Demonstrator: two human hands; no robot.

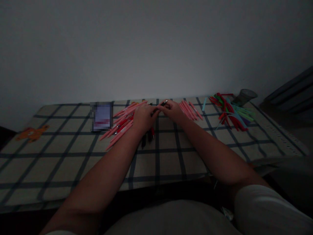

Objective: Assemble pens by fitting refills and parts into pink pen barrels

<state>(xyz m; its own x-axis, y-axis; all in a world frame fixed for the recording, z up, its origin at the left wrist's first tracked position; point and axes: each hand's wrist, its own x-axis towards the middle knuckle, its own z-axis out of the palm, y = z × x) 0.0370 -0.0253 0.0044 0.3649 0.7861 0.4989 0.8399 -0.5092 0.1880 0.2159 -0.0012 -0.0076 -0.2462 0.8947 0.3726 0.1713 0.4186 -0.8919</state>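
Observation:
Above the middle of the table, my two hands meet at their fingertips around a slim, dark pen (163,104) with a shiny end. My right hand (173,111) pinches it, its fingers curled. The fingers of my left hand (143,117) are closed at the pen's other end and hide part of it. Beside and under my left forearm lies a loose pile of pink pens (127,112), with some red pens (124,123) among them. Black pens (143,140) stick out below my left hand. To the right of my right hand, more pink pens (188,110) lie side by side.
A checked cloth (168,163) covers the table, which stands against a wall. At left lie an orange cut-out shape (31,133) and a blurred-out rectangular item (102,117). At right are a heap of red, green and blue strips (231,112) and a clear cup (244,96).

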